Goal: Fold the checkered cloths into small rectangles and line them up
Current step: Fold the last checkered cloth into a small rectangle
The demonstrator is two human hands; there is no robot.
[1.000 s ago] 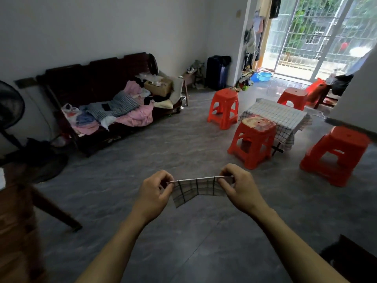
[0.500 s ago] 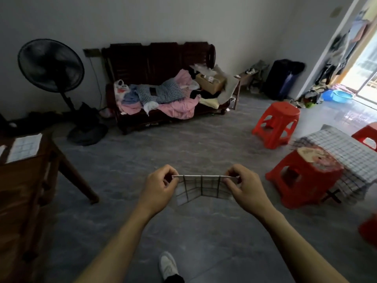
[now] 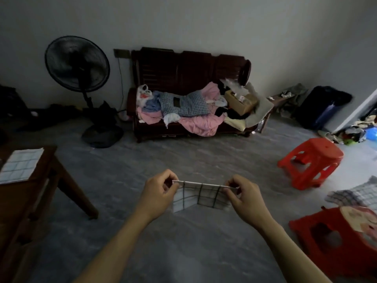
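A small folded checkered cloth [image 3: 201,196] hangs in the air in front of me, stretched flat along its top edge. My left hand [image 3: 159,193] pinches its left top corner and my right hand [image 3: 243,198] pinches its right top corner. Another folded checkered cloth [image 3: 19,165] lies flat on the wooden table [image 3: 30,201] at the left. More checkered fabric [image 3: 355,194] drapes over a low surface at the right edge.
A dark wooden sofa [image 3: 189,78] piled with clothes stands against the far wall, with a black standing fan [image 3: 78,66] to its left. Two red plastic stools [image 3: 311,160] [image 3: 336,242] stand on the right. Grey floor lies between the table and the stools.
My view has swung left: the window and the covered table slid out of sight, the fan and wooden table came in. Both hands keep holding the cloth stretched between them.
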